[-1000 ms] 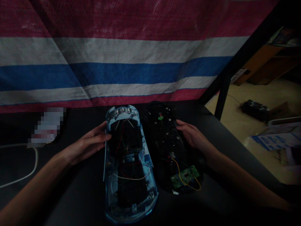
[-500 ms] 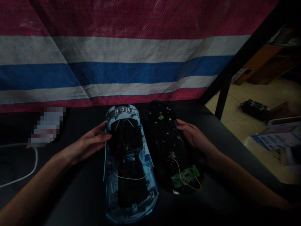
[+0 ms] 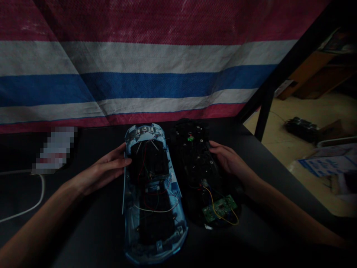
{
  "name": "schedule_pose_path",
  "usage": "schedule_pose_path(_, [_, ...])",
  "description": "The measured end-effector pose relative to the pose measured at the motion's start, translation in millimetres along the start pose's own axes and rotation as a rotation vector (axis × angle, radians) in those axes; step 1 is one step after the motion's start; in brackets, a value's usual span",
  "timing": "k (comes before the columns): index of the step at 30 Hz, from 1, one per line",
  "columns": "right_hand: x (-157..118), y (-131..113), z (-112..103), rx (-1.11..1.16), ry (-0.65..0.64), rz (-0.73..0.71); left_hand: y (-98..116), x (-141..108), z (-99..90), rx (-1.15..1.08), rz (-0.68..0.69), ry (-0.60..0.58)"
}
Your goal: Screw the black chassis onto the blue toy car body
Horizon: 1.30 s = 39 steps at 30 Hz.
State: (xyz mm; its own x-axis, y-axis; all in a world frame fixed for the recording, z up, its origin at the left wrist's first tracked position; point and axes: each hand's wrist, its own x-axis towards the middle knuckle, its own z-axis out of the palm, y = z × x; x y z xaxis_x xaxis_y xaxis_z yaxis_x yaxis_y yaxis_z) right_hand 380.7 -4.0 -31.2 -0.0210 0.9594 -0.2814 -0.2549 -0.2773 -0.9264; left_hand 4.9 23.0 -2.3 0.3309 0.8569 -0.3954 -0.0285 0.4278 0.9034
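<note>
Blue car shell (image 3: 180, 219) and black chassis (image 3: 196, 167), side by side

The shell lies hollow side up, its far end near the far edge of the bench (image 3: 97, 232), with thin red, green and white wires (image 3: 156, 211) crossing its dark inside. Just beside it, toward the bench's right edge, lies the chassis, dotted with screws (image 3: 211, 162); a green circuit board (image 3: 219, 208) (trailing a looped yellow wire (image 3: 213, 204)) sits at its near end.
</note>
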Motion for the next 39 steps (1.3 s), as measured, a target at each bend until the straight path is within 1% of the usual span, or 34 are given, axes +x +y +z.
schedule_pose_path(7, [-1.5,-2.9,0.5,-0.016,0.03,0.03,3.5,-1.0,3.8,-0.033,0.027,-0.061])
schedule_pose_path(9, [-2.0,-3.0,1.6,-0.011,0.02,0.022,3.4,-1.1,3.1,-0.041,0.015,-0.038])
schedule_pose_path(13, [-2.7,-3.0,4.3,0.017,0.071,0.011,1.8,-1.2,1.1,-0.03,-0.001,0.009])
schedule_pose_path(19, [-1.5,-3.4,2.2,0.011,0.064,0.05,1.0,-0.7,0.9,-0.012,0.006,0.006])
schedule_pose_path(25, [0.1,-2.7,-0.7,-0.027,0.011,0.009,2.1,0.3,1.3,-0.043,-0.01,-0.002])
schedule_pose_path(29, [1.0,-2.5,-1.4,-0.016,0.039,0.029,1.7,0.6,1.4,-0.053,0.006,-0.006])
schedule_pose_path(35, [-0.2,-2.0,-1.5,-0.012,0.084,0.031,1.1,-0.2,2.5,-0.084,-0.047,0.064])
schedule_pose_path(39, [-1.8,-3.5,-0.2,-0.023,0.05,0.017,-1.1,1.5,-1.1,-0.097,-0.043,0.057])
